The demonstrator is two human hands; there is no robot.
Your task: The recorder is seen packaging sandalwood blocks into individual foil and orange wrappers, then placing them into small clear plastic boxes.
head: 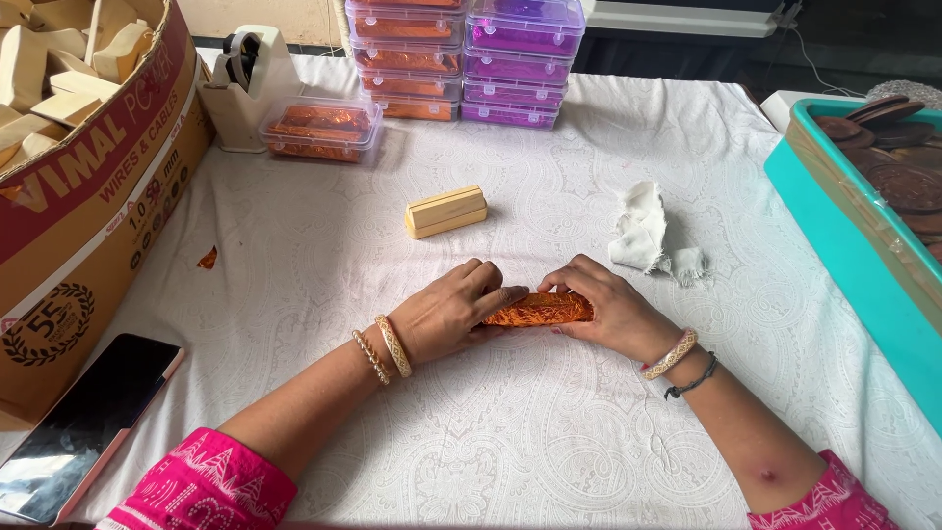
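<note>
Both my hands rest on the white patterned tablecloth [510, 422], gripping a small block wrapped in shiny orange foil [538, 309]. My left hand [449, 312] holds its left end with the fingers curled over the top. My right hand [601, 306] covers its right end. A bare pale wooden block [445, 211] lies a little beyond the hands. A crumpled white cloth [643, 236] lies beyond my right hand.
A cardboard box [88, 206] of wooden pieces stands at left, with a dark phone [83, 422] beside it. A tape dispenser [243, 83], a clear box of orange pieces [319, 128] and stacked orange and purple boxes [466, 59] stand at the back. A teal tray [854, 216] of brown discs is at right.
</note>
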